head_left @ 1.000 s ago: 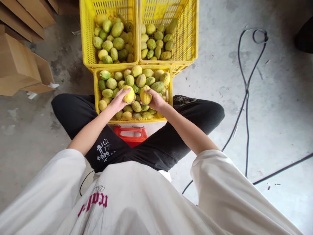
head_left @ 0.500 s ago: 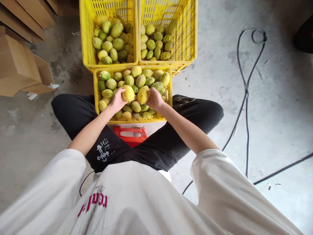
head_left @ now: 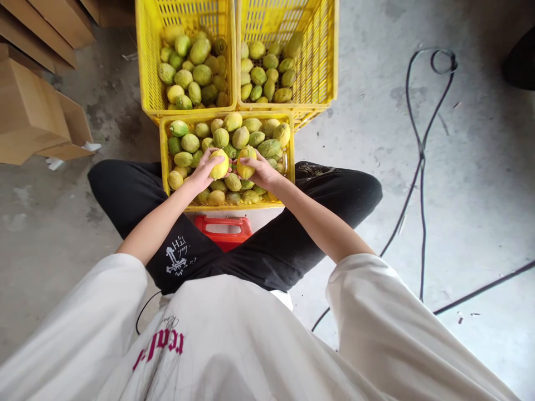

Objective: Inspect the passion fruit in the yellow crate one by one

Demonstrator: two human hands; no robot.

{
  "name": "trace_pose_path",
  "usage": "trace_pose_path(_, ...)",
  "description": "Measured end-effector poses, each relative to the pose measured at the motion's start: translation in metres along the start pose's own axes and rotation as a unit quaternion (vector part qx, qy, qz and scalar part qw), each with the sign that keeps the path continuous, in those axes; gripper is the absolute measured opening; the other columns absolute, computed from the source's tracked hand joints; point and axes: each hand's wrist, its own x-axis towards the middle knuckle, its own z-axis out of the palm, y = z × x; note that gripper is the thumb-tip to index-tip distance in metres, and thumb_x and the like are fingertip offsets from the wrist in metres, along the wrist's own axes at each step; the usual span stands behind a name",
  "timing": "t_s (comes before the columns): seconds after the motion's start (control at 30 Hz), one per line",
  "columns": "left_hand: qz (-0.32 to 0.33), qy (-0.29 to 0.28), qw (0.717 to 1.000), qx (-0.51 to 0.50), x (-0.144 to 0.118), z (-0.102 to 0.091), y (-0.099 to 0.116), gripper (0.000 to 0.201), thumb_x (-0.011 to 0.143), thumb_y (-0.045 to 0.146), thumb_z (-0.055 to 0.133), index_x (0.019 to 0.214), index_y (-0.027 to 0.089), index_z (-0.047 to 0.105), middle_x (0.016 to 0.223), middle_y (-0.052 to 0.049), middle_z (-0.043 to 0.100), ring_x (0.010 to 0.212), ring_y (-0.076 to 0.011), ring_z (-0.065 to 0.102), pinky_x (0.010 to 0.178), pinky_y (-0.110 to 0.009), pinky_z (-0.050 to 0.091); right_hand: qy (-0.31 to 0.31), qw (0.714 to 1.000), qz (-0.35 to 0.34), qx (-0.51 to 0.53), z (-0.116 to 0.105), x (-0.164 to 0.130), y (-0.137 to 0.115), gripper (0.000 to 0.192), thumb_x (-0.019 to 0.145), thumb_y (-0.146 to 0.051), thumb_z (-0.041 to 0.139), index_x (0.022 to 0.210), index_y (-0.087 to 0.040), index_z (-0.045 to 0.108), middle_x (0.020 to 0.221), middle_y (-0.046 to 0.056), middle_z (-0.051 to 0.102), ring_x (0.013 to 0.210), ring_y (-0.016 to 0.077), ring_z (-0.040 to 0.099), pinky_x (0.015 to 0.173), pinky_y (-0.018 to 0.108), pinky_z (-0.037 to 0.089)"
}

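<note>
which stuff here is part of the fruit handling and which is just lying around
In use:
left hand holding a yellow fruit
right hand holding a second yellow fruit
near crate
two far crates

Lying about:
cardboard boxes
black cable
red stool

Wearer's kit: loose white short-sleeved tee (head_left: 234,345), wide sleeves ending near the elbows, forearms bare. Dark red lettering printed on the chest at 7 o'clock, reads upside down from here. Black trousers (head_left: 267,250) with a small white graphic and text on the leg at 9 o'clock. Left hand (head_left: 203,172) and right hand (head_left: 262,174) ungloved, no watch or rings visible.
</note>
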Motion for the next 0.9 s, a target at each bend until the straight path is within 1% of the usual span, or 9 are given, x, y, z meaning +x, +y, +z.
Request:
trace_pose_path(0.1,0.01,0.003,1.0,0.001,0.001,0.0,0.0,0.038,0.1,0.027,0.092,0.134,0.033,0.075,0.102,-0.001,0.089,0.127,-0.0328,0.093,0.105,-0.045,0.076,-0.003,1.0,-0.004,-0.008,-0.001,0.0,0.001,0.05,0.101,-0.021,0.096,0.127,-0.035,0.056,0.105,-0.006,0.078,0.091,0.022,0.078,0.082,0.034,0.071)
trace_pose_path(0.23,0.01,-0.001,1.0,-0.015,0.002,0.0,0.002,0.029,0.109,0.038,0.085,0.134,0.029,0.077,0.109,-0.006,0.091,0.143,-0.0373,0.088,0.126,-0.053,0.071,0.02,0.999,0.026,0.021,-0.001,0.001,0.0,0.034,0.103,-0.039,0.085,0.128,-0.033,0.063,0.111,0.0,0.08,0.108,0.031,0.084,0.099,0.047,0.077)
trace_pose_path(0.3,-0.004,0.009,1.0,-0.028,0.001,0.0,0.005,0.028,0.113,0.04,0.073,0.138,0.028,0.077,0.112,-0.009,0.092,0.149,-0.0404,0.087,0.126,-0.057,0.072,0.016,0.998,0.046,0.05,0.001,0.001,-0.004,0.033,0.103,-0.047,0.08,0.129,-0.033,0.066,0.113,0.004,0.083,0.12,0.0378,0.086,0.103,0.054,0.079)
trace_pose_path(0.37,-0.016,0.024,0.999,-0.038,-0.002,0.002,0.007,0.034,0.115,0.035,0.062,0.144,0.029,0.077,0.115,-0.009,0.091,0.153,-0.0422,0.087,0.123,-0.06,0.075,0.003,0.995,0.06,0.075,0.004,0.0,-0.008,0.038,0.101,-0.05,0.081,0.132,-0.032,0.067,0.116,0.007,0.085,0.129,0.0423,0.086,0.107,0.059,0.079)
trace_pose_path(0.43,-0.023,0.033,0.998,-0.043,-0.005,0.006,0.009,0.04,0.117,0.03,0.056,0.151,0.03,0.076,0.117,-0.008,0.091,0.156,-0.0418,0.087,0.119,-0.06,0.077,-0.004,0.993,0.07,0.092,0.008,-0.001,-0.012,0.044,0.101,-0.051,0.083,0.136,-0.031,0.066,0.118,0.009,0.087,0.13,0.0439,0.086,0.11,0.062,0.079)
trace_pose_path(0.5,-0.026,0.036,0.998,-0.046,-0.008,0.01,0.01,0.038,0.121,0.03,0.054,0.152,0.03,0.075,0.117,-0.008,0.091,0.157,-0.0396,0.086,0.118,-0.057,0.078,-0.001,0.992,0.08,0.1,0.011,-0.002,-0.013,0.048,0.101,-0.05,0.084,0.139,-0.03,0.065,0.116,0.01,0.087,0.128,0.044,0.087,0.11,0.063,0.08)
trace_pose_path(0.63,-0.02,0.042,0.998,-0.047,-0.008,0.014,0.006,0.02,0.124,0.033,0.062,0.137,0.027,0.075,0.115,-0.008,0.091,0.149,-0.0346,0.085,0.122,-0.05,0.075,0.02,0.993,0.077,0.084,0.012,-0.003,-0.01,0.041,0.103,-0.049,0.085,0.134,-0.032,0.064,0.108,0.006,0.084,0.122,0.042,0.087,0.107,0.063,0.081)
trace_pose_path(0.73,-0.004,0.043,0.999,-0.03,-0.006,0.012,0.002,0.009,0.121,0.035,0.075,0.128,0.029,0.076,0.109,-0.006,0.09,0.146,-0.0346,0.085,0.121,-0.05,0.073,0.034,0.996,0.066,0.056,0.01,-0.005,-0.008,0.034,0.105,-0.046,0.088,0.124,-0.034,0.063,0.1,0.003,0.079,0.12,0.0383,0.084,0.11,0.059,0.079)
trace_pose_path(0.9,0.011,0.03,0.999,-0.018,-0.009,0.008,0.003,0.016,0.115,0.029,0.089,0.119,0.03,0.073,0.104,-0.001,0.086,0.157,-0.0343,0.077,0.134,-0.053,0.06,0.055,0.996,0.05,0.039,0.013,-0.009,-0.008,0.038,0.104,-0.037,0.096,0.109,-0.036,0.058,0.088,0.0,0.072,0.119,0.0358,0.079,0.117,0.056,0.074)
